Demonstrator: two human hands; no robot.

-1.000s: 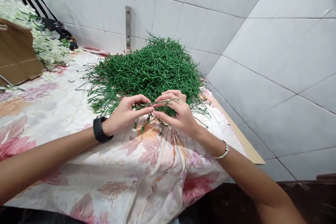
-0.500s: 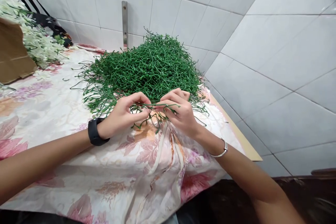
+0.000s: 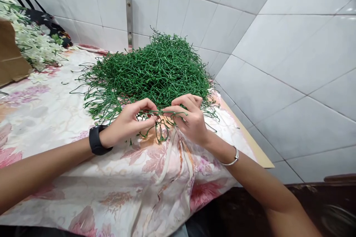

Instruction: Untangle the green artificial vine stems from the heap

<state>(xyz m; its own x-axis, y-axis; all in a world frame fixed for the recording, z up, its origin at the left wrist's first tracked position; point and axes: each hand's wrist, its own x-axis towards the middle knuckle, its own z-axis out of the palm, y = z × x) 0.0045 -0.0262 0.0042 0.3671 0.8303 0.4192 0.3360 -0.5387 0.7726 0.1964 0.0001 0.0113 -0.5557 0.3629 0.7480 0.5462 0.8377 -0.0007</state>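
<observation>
A big heap of thin green plastic stems point(image 3: 155, 70) lies on a table draped in a floral cloth point(image 3: 55, 118), against the tiled back wall. Just in front of the heap, my left hand point(image 3: 130, 122) and my right hand point(image 3: 189, 120) both pinch a small bunch of green stems point(image 3: 158, 113) held level between them, loose ends dangling below. A black watch sits on my left wrist and a silver bangle on my right.
White artificial flowers point(image 3: 33, 44) and a brown cardboard box point(image 3: 11, 63) stand at the far left, with a dark patterned bag point(image 3: 44, 22) behind. A metal bracket point(image 3: 129, 22) is fixed to the wall. The table's right edge point(image 3: 250, 140) runs close to the tiled side wall.
The view has drifted slightly, shifting everything a little left and up. Both hands keep their pinch on the stem bunch, with small finger movements only.
</observation>
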